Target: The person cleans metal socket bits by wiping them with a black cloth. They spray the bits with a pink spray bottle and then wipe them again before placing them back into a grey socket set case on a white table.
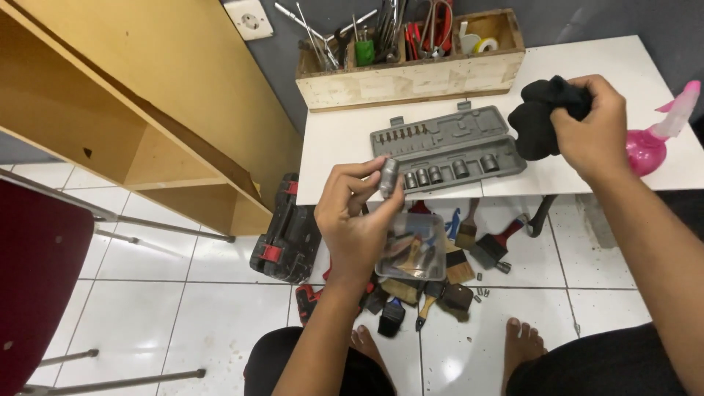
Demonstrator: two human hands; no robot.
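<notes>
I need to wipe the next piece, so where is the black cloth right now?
The crumpled black cloth is bunched in the right hand over the white table's right side, between the grey socket case and pink spray bottle.

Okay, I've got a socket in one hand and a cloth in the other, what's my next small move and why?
Probably bring the black cloth in your right hand over to the socket pinched in your left hand and wipe it; the two are apart, and the grey case has an empty slot.
</notes>
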